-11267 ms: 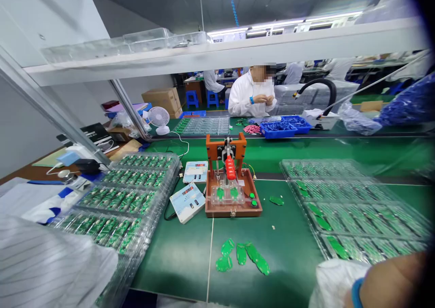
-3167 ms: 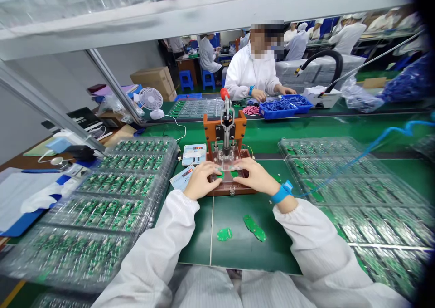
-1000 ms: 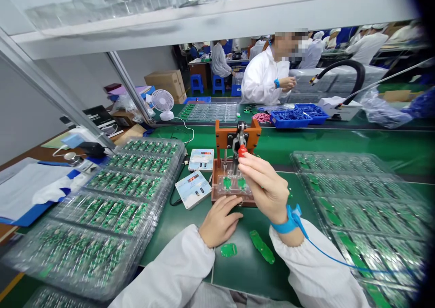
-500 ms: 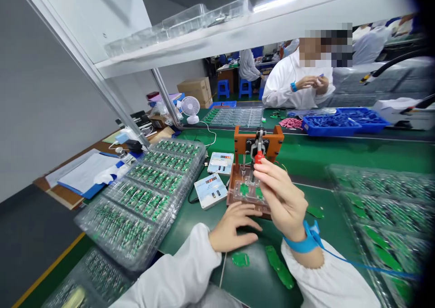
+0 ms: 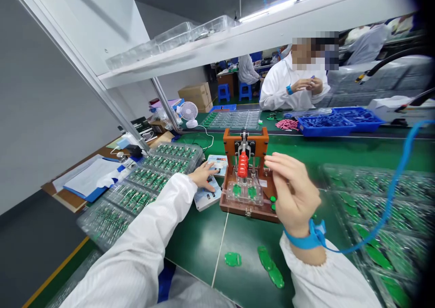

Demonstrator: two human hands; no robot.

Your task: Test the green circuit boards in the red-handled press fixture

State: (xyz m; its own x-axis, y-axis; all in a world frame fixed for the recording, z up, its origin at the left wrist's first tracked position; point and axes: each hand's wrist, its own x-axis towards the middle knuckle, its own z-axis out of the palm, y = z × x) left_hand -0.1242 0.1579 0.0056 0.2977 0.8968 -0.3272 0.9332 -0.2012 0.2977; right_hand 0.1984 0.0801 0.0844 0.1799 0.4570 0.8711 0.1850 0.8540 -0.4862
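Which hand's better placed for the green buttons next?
Right, I'd say: the right hand is beside the green buttons; the left hand is across the brown base, over the white boxes.

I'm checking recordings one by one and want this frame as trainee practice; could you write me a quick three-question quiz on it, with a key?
1. Multiple choice: in the picture, what does the person's left hand overlap?
A) the display boxes
B) the desk fan
C) the cardboard boxes

2. True or false: the person's right hand is clear of the red handle on the clamp fixture.

3. Fill in the blank: the blue strap nearest the camera is around the person's ____ wrist.

Key: 1. A. 2. True; the hand is to the right of the handle, with a gap between. 3. right.
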